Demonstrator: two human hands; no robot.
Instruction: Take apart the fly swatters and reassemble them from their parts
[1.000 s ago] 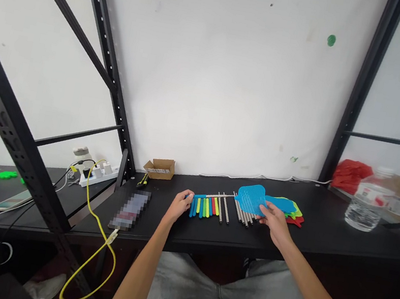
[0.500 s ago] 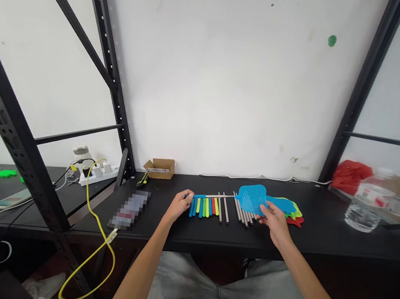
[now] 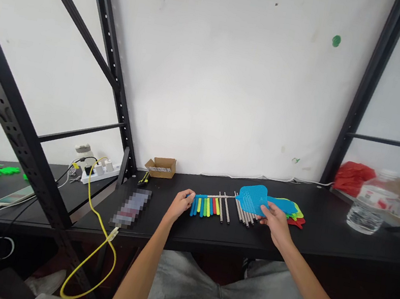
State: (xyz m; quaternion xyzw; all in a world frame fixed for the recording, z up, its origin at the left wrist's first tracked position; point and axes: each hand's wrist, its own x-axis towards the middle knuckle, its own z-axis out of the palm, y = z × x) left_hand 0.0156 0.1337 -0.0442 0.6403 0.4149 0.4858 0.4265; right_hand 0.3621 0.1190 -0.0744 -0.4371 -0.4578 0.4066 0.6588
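blue fly swatter (image 3: 253, 200) stretched between left grip (image 3: 189, 197) and right grip (image 3: 266, 212)
the left grip is closed on the end of the swatter's blue handle (image 3: 201, 196); the right grip pinches the right edge of its mesh head (image 3: 251, 197) between thumb and fingers. its metal shaft (image 3: 228, 197) spans the gap, near coloured handles (image 3: 208, 208) and grey rods (image 3: 226, 212) on the worktop (image 3: 323, 238); more swatter heads (image 3: 295, 210) lie just beside the right grip.
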